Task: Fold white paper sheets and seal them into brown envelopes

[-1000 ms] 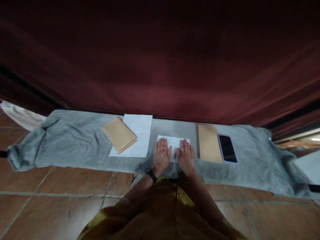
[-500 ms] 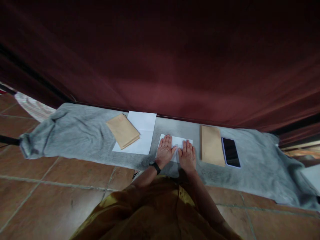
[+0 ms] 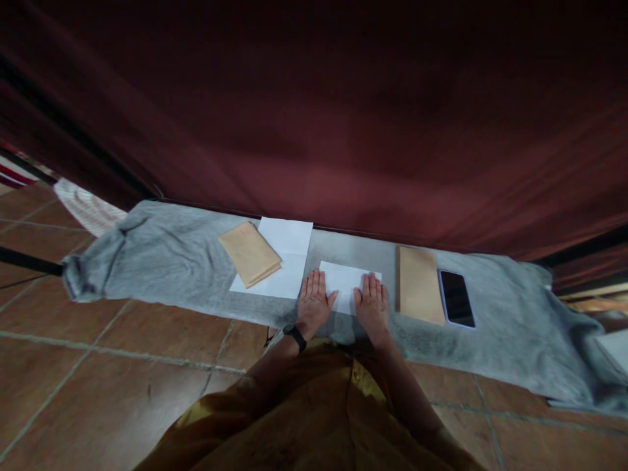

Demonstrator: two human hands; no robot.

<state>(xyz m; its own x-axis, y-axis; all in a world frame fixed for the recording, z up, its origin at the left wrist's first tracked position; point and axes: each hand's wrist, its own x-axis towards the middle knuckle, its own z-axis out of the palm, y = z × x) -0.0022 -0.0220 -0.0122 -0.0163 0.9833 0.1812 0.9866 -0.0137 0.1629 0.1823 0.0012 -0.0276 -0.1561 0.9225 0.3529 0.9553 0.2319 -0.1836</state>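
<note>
A small folded white paper (image 3: 349, 282) lies on a grey cloth (image 3: 167, 261) spread over the tiled floor. My left hand (image 3: 313, 304) rests flat on the paper's near left corner, fingers stretched out. Flat on its near right corner lies my right hand (image 3: 371, 306), fingers together and extended. A black band sits on my left wrist. Neither hand holds anything.
Left of the hands a brown envelope (image 3: 250, 253) lies on a larger white sheet (image 3: 284, 258). To the right are another brown envelope (image 3: 417, 284) and a dark phone (image 3: 456, 298). A dark red curtain (image 3: 343, 131) hangs behind the cloth. Brown floor tiles (image 3: 98, 366) lie in front.
Both hands have slid apart toward the paper's near corners, baring more of its middle. The view has shifted a little to the left.
</note>
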